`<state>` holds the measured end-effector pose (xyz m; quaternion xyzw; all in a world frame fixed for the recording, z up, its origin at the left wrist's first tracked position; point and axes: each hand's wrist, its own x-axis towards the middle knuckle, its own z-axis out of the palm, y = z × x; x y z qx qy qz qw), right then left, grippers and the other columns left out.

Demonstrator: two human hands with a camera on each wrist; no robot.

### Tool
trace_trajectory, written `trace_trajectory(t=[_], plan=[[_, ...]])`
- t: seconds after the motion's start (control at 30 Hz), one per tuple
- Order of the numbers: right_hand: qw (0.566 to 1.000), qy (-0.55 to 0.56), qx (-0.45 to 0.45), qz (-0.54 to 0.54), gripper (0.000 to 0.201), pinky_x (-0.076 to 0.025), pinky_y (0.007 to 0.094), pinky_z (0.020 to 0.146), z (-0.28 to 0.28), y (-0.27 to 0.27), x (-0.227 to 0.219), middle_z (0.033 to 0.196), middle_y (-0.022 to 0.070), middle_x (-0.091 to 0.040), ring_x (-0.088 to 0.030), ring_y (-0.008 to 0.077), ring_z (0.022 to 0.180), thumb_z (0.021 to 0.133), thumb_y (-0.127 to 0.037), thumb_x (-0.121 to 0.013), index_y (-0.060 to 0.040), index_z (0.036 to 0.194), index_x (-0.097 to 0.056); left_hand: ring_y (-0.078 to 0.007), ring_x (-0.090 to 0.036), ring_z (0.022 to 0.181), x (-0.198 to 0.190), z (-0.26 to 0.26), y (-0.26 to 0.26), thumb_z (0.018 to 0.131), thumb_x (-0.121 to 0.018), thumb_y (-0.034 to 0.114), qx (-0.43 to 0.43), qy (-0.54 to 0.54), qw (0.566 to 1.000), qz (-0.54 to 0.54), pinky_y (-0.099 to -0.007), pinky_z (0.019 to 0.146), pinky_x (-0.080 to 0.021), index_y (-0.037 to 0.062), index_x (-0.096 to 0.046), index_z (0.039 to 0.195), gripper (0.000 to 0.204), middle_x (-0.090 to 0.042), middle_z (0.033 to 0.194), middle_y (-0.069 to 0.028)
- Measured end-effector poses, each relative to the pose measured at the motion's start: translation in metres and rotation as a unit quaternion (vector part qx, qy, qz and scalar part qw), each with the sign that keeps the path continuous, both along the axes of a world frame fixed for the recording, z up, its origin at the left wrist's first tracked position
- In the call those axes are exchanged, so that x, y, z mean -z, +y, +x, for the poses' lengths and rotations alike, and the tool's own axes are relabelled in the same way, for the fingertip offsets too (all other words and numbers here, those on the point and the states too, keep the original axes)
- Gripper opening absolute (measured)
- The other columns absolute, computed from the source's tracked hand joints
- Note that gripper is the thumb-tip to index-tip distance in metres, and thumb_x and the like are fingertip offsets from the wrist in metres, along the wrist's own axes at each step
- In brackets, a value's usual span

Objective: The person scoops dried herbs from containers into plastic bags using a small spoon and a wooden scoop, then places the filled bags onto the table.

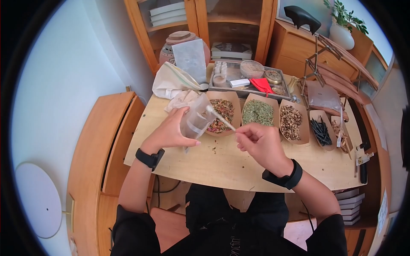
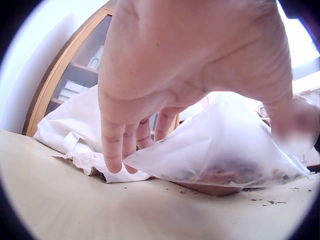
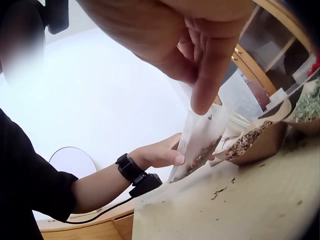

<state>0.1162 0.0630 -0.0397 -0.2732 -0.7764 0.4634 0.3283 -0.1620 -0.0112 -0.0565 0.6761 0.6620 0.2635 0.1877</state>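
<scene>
A translucent bag [image 1: 197,121] is held upright over the table by my left hand [image 1: 166,131], thumb on its near side and fingers at its far side. Reddish and dark dried bits show low inside the bag [image 2: 220,145] in the left wrist view. My right hand [image 1: 264,146] pinches the end of a thin pale strip [image 1: 224,119] that reaches to the bag's top; whether it belongs to the bag I cannot tell. In the right wrist view, the right fingertips [image 3: 202,102] are at the bag's upper edge. Behind the bag stands a paper tray of mixed dried flowers [image 1: 222,106].
Rightward stand paper trays of green herb [image 1: 258,112], brown pieces [image 1: 290,122], dark strips [image 1: 320,130] and pale pieces. Behind them is a grey tray [image 1: 209,81] with jars and a red pouch [image 1: 261,85]. A white cloth bag [image 1: 173,82] lies at left; crumbs dot the table [image 1: 205,164].
</scene>
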Motion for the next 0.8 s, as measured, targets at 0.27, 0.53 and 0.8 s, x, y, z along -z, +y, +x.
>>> trace_trajectory(t=[0.27,0.53,0.8], plan=[[0.991,-0.069,0.057,-0.100,0.010,-0.054,0.0246,0.050,0.001,0.024,-0.011,0.061,0.0120,-0.065,-0.066,0.0152,0.053,0.078,0.000,-0.061,0.0093,0.077,-0.065,-0.0323,-0.041,0.129,0.005,-0.004,-0.005,0.061,-0.085,0.037,0.021,-0.084,0.996,0.028,-0.0393,0.108,-0.033,-0.0065,-0.034,0.137,0.101,-0.041,0.133,-0.0224],[0.988,-0.129,0.035,-0.076,0.011,-0.055,0.0256,0.050,-0.005,0.030,-0.001,0.060,0.0130,-0.064,-0.066,0.0164,0.052,0.080,0.001,-0.061,0.0099,0.074,-0.064,-0.0236,-0.038,0.132,0.003,-0.006,-0.009,0.068,-0.082,0.028,0.085,-0.362,0.928,0.000,-0.0398,0.110,-0.030,0.0022,-0.025,0.144,0.098,-0.037,0.141,-0.0123],[0.963,-0.034,-0.007,-0.269,0.010,-0.059,0.0284,0.060,-0.004,0.039,0.035,0.077,0.0122,-0.066,-0.068,0.0180,0.065,0.090,-0.003,-0.060,0.0069,0.093,-0.062,-0.0238,-0.036,0.133,-0.002,-0.008,-0.008,0.067,-0.082,0.025,0.082,-0.236,0.968,0.019,-0.0385,0.109,-0.031,0.0014,-0.027,0.143,0.096,-0.038,0.140,-0.0130]])
